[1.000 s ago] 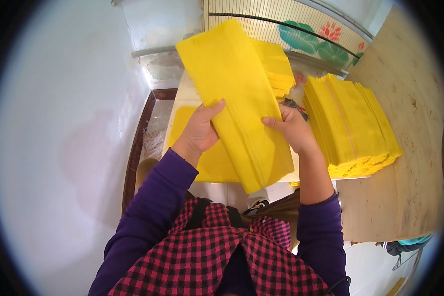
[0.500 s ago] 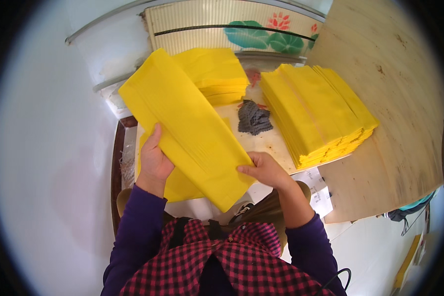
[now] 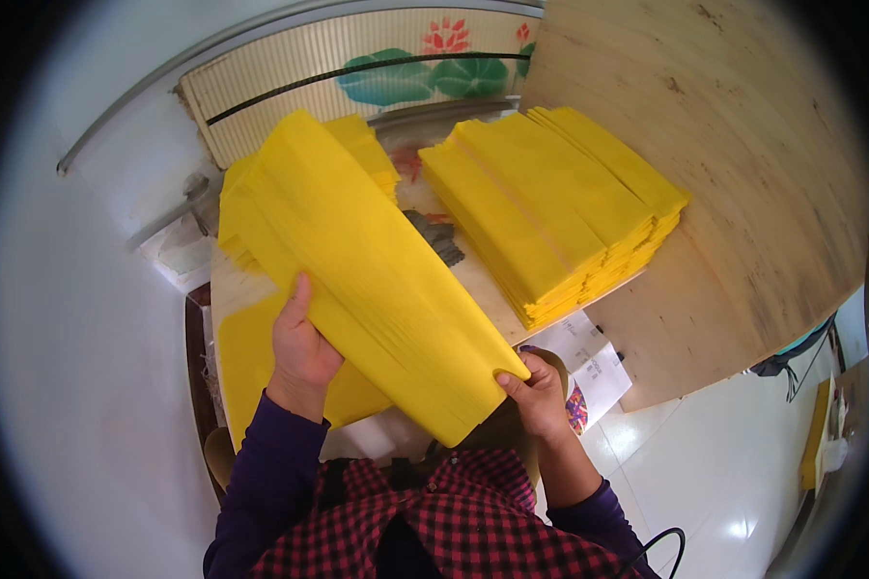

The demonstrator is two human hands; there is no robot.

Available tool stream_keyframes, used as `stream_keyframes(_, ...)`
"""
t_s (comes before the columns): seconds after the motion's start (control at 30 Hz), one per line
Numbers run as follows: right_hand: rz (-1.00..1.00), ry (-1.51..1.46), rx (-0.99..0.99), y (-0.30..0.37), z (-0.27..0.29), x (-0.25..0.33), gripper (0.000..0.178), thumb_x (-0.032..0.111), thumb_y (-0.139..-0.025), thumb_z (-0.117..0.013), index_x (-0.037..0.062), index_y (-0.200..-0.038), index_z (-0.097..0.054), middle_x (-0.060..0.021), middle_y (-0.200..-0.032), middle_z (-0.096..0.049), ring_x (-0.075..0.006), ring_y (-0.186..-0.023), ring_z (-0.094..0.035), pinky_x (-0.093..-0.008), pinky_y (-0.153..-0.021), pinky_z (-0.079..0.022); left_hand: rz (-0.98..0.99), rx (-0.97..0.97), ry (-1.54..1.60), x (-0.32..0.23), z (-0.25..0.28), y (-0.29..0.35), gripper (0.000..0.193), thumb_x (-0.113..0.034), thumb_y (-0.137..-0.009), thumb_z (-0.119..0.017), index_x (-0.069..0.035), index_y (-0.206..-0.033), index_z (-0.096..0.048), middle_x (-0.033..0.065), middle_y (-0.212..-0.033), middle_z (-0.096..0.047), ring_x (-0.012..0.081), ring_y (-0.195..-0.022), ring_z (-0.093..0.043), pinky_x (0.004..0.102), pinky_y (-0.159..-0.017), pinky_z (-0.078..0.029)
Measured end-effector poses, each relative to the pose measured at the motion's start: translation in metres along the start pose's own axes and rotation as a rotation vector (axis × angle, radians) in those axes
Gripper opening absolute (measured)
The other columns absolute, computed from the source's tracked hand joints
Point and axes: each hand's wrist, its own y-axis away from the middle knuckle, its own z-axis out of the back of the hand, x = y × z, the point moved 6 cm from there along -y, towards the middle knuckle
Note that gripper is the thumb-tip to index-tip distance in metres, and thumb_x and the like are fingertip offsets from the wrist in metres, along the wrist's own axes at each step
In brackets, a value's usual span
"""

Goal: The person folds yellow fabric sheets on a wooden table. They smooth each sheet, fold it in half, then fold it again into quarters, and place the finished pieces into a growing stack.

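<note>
A long folded piece of yellow fabric [image 3: 367, 289] slants across the front of me, raised over the table. My left hand [image 3: 302, 343] grips its left edge, thumb on top and fingers underneath. At its near right corner, my right hand [image 3: 536, 391] pinches the edge between thumb and fingers. Another yellow piece [image 3: 246, 357] lies on the table below, partly covered. Behind the held piece, a yellow fabric stack [image 3: 362, 145] shows only in part. A taller stack of folded yellow fabric [image 3: 550, 203] stands to the right.
A crumpled grey cloth [image 3: 439, 236] lies between the stacks on the pale table [image 3: 230, 289]. A wooden board [image 3: 743, 193] rises at the right. At the back stands a slatted panel [image 3: 280, 87] painted with flowers. White papers [image 3: 599, 372] show beyond the table's near right edge.
My view has turned rightward. My right hand has drawn the fabric's near corner lower and outward, and the held piece now covers more of the grey cloth. Both hands keep their hold.
</note>
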Motion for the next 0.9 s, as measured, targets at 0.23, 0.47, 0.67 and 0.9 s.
stream_keyframes(0.23,0.129,-0.321,-0.088,0.014,0.014,-0.007,0.022,0.006,-0.089,-0.064,0.0012,-0.110,-0.059,-0.0009,-0.100,-0.064,-0.0097,-0.091,-0.058,-0.0251,-0.084,-0.046,0.036,0.012,-0.051,0.031,-0.030,-0.019,0.047,-0.032,-0.100,-0.043,-0.005,-0.138,-0.038,0.0093,-0.138,-0.047,0.0278,-0.125,-0.046,0.0427,-0.106,-0.037)
stream_keyframes(0.47,0.193,-0.276,-0.195,0.018,0.029,-0.003,0.030,0.006,-0.093,-0.058,0.0020,-0.122,-0.056,-0.0068,-0.117,-0.062,-0.0177,-0.109,-0.057,-0.0339,-0.096,-0.044,0.052,0.049,-0.076,0.051,-0.044,-0.030,0.047,-0.032,-0.101,-0.039,-0.006,-0.140,-0.036,0.0096,-0.140,-0.045,0.0278,-0.127,-0.045,0.0428,-0.107,-0.036)
stream_keyframes(0.67,0.225,-0.209,-0.345,0.017,0.061,0.002,0.020,0.003,-0.092,-0.059,0.0022,-0.112,-0.062,-0.0043,-0.108,-0.065,-0.0121,-0.099,-0.059,-0.0286,-0.090,-0.047,0.064,0.071,-0.083,0.060,-0.046,-0.036,0.046,-0.029,-0.101,-0.038,-0.005,-0.140,-0.036,0.0094,-0.142,-0.043,0.0275,-0.129,-0.042,0.0432,-0.109,-0.032)
stream_keyframes(0.9,0.255,-0.155,-0.324,0.020,0.080,0.017,0.020,0.003,-0.091,-0.061,0.0022,-0.111,-0.063,-0.0034,-0.104,-0.066,-0.0111,-0.094,-0.061,-0.0269,-0.086,-0.048,0.071,0.106,-0.028,0.059,-0.039,-0.044,0.045,-0.028,-0.100,-0.038,-0.005,-0.138,-0.038,0.0088,-0.141,-0.044,0.0273,-0.129,-0.042,0.0436,-0.109,-0.031)
